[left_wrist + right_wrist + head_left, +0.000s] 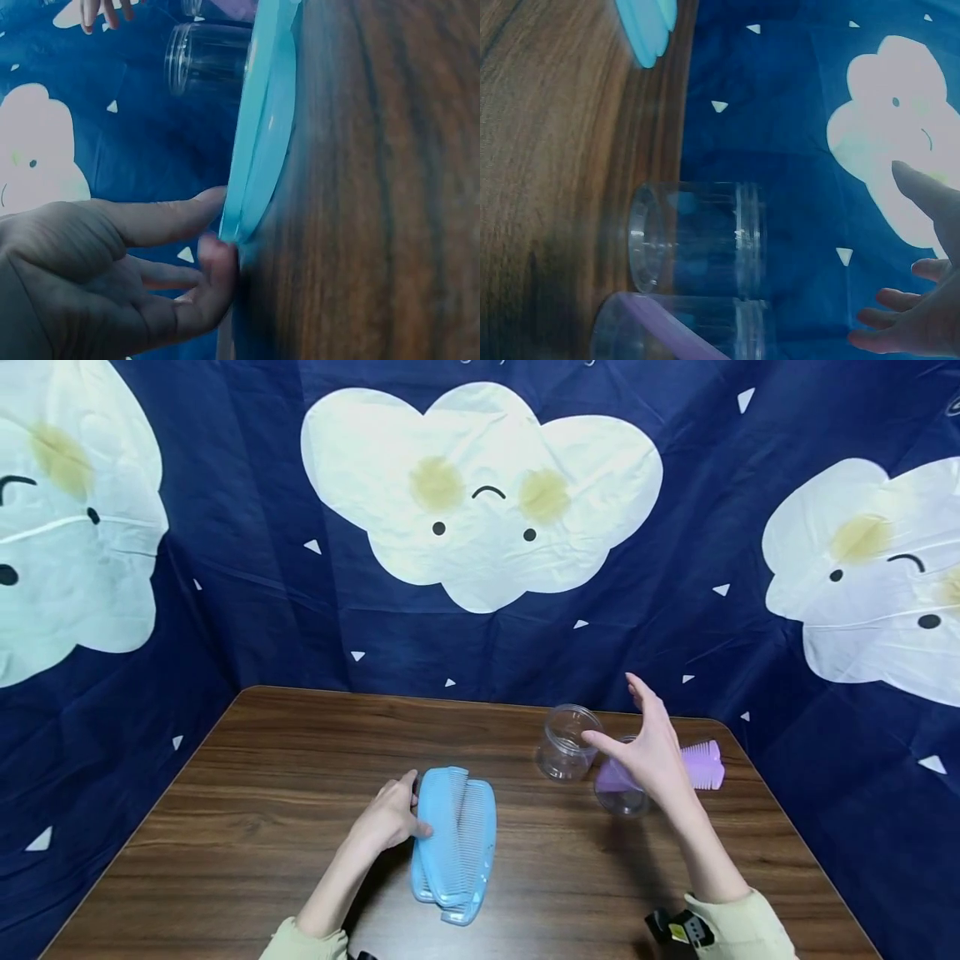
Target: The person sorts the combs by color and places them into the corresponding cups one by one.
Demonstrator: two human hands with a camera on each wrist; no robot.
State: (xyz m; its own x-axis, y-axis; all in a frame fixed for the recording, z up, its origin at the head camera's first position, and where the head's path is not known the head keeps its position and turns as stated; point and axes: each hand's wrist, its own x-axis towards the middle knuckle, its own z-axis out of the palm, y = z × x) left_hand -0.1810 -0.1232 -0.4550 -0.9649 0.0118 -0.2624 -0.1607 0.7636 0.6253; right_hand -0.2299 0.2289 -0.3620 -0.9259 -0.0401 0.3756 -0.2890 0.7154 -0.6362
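Left hand [386, 814] pinches light-blue plastic combs [438, 839]; right hand [651, 752], released, spreads near a clear cylindrical plastic jar [562, 750] and its twin [624, 803] holding a purple plastic comb [702, 766]

Room in the middle, a squeeze at the back right
Bare wood on the table [536, 852] offers passage between the blue combs [453, 843] and the left jar [564, 752]; the right jar [621, 800] stands just beside that one; the purple comb [703, 766] juts out rightward (awkward for a sideways pass); the left hand [388, 814] blocks the blue combs' left edge.
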